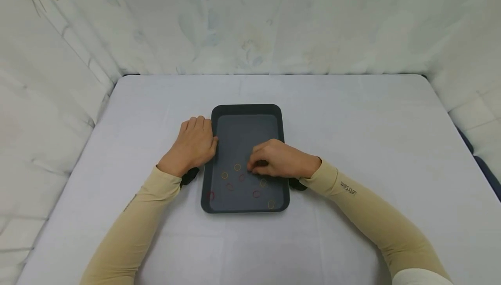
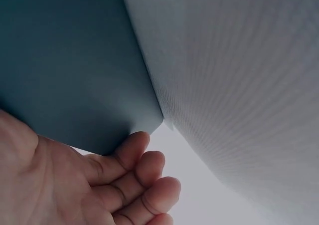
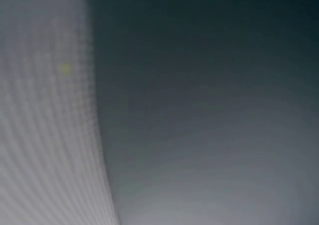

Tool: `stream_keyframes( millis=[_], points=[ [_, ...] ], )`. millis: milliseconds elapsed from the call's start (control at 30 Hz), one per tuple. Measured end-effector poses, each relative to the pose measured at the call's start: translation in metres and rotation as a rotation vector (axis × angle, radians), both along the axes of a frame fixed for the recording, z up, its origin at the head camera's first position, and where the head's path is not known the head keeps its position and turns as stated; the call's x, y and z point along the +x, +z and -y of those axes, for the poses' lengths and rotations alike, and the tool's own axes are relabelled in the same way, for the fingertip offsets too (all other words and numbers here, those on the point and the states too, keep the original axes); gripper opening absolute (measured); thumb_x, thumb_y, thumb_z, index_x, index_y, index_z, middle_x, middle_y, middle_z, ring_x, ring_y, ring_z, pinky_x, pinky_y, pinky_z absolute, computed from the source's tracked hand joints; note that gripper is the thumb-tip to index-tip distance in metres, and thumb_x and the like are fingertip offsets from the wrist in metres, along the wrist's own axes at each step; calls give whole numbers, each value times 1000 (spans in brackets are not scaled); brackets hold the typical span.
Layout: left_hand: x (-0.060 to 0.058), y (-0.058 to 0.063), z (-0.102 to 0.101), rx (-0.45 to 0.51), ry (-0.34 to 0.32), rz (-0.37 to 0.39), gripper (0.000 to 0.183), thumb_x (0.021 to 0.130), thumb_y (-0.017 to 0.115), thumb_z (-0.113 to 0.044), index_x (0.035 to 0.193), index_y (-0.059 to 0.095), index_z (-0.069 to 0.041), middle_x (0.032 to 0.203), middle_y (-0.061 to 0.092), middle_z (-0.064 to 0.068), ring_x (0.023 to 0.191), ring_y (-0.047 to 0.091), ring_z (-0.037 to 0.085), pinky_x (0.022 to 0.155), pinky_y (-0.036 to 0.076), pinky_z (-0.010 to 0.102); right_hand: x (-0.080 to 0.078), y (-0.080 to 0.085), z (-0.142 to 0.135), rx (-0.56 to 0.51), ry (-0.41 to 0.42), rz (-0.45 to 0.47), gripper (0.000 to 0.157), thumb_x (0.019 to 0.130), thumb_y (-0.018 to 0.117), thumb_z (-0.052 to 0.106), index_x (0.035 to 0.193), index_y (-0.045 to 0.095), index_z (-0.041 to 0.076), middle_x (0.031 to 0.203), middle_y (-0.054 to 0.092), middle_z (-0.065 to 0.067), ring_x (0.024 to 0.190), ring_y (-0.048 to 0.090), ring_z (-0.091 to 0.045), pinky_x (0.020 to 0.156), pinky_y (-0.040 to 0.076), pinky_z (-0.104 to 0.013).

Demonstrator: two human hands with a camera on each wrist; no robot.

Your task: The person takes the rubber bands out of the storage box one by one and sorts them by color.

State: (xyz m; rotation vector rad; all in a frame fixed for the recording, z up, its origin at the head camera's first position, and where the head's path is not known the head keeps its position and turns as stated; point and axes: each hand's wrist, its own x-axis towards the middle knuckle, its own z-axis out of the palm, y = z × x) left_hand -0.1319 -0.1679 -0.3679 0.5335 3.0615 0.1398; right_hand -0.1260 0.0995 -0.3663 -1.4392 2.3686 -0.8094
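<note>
A dark grey rectangular tray (image 1: 247,135) lies on the white table, its outer wall filling much of both wrist views. My left hand (image 1: 194,142) grips its left side, thumb over the rim and fingers along the outside. In the left wrist view, curled fingers (image 2: 134,147) touch the tray wall (image 2: 75,70). My right hand (image 1: 275,159) reaches over the right rim, thumb and fingertips together close over the tray floor; I cannot tell whether they pinch anything. Around them lie several thin rings like rubber bands, some yellow (image 1: 237,167), some red (image 1: 256,194).
The white-covered table (image 1: 364,137) extends around the tray on all sides. Pale patterned curtains (image 1: 250,24) hang behind it and at both sides. Dark wrist straps (image 1: 190,175) show under the beige sleeves (image 1: 368,206).
</note>
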Motion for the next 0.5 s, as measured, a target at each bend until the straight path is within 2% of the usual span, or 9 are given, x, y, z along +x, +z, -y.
stream_keyframes(
  millis=[267,500],
  points=[
    [-7,-4,-4,-3,-8,26,30,103,46,-20,113,50,8,104,49,20,104,46,39,100,38,55,-8,-2,-7,-81,-26,118,11,91,79,12,102,81,13,97,76,4,87,68,-3,81,57,-19],
    [-15,-7,-8,-14,-20,23,29,104,45,-20,111,50,7,103,49,20,103,46,39,99,38,54,-13,-2,-15,-173,-65,148,11,89,82,14,100,82,13,93,76,6,85,69,0,79,58,-20]
  ],
)
